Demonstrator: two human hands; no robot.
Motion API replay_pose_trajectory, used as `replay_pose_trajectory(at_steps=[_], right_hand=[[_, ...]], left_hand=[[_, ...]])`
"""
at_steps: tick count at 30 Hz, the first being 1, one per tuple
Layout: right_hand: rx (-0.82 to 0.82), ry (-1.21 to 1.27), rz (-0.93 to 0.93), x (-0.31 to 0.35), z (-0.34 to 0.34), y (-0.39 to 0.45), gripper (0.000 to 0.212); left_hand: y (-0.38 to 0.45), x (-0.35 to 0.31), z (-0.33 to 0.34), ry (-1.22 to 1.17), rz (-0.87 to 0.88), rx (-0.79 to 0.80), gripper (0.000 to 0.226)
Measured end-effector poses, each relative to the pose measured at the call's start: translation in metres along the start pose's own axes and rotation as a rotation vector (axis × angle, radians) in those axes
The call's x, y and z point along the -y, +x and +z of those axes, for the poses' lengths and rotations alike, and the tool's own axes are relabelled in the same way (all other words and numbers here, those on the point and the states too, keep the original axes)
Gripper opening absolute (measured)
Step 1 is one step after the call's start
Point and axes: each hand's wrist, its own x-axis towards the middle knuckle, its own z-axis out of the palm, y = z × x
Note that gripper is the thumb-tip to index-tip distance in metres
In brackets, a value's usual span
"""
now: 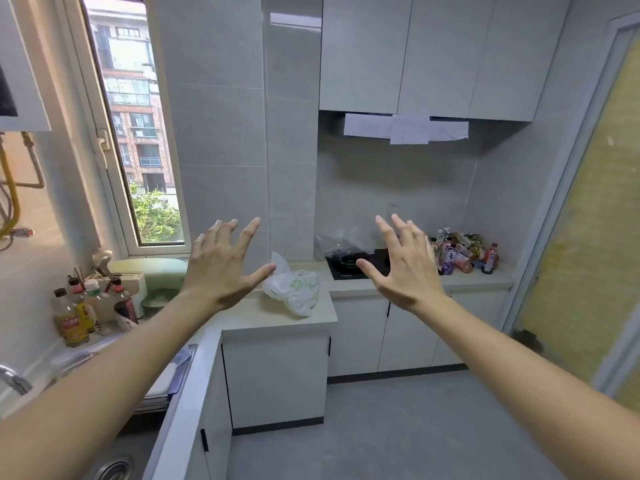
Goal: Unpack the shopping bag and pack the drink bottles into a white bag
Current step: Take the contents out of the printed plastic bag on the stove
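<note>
Both hands, left (221, 268) and right (405, 268), hover mid-frame, each grip spread and empty. White bag (294, 289) on the desk (249, 315), centre, looks soft, light; probably best taken by its handles.

Two bare forearms and hands (221, 268), sleeveless, no jewellery.

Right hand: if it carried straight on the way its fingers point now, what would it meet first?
The right hand is open, fingers aimed forward and slightly up. In the image it overlaps the black stove and the pile of drink bottles, so probably those, else the tiled wall; depth is unclear.
</note>
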Motion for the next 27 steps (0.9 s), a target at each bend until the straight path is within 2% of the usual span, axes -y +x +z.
replay_pose_trajectory(at_steps=[5,12,19,27], right_hand=[[0.056,-0.016,0.078,0.001,0.022,-0.026,0.089],[0.076,-0.032,0.156,-0.036,0.034,-0.044,0.087],[0.092,-0.038,0.227,-0.117,0.054,-0.035,0.088],[0.078,-0.004,0.315,-0.245,0.076,0.004,0.087]], left_hand=[[0.001,0.003,0.021,-0.015,0.057,-0.003,0.09],[0.021,-0.05,0.061,-0.142,0.186,0.003,0.088],[0.07,-0.123,0.129,-0.205,0.263,0.065,0.089],[0.154,-0.217,0.213,-0.199,0.313,0.09,0.088]])
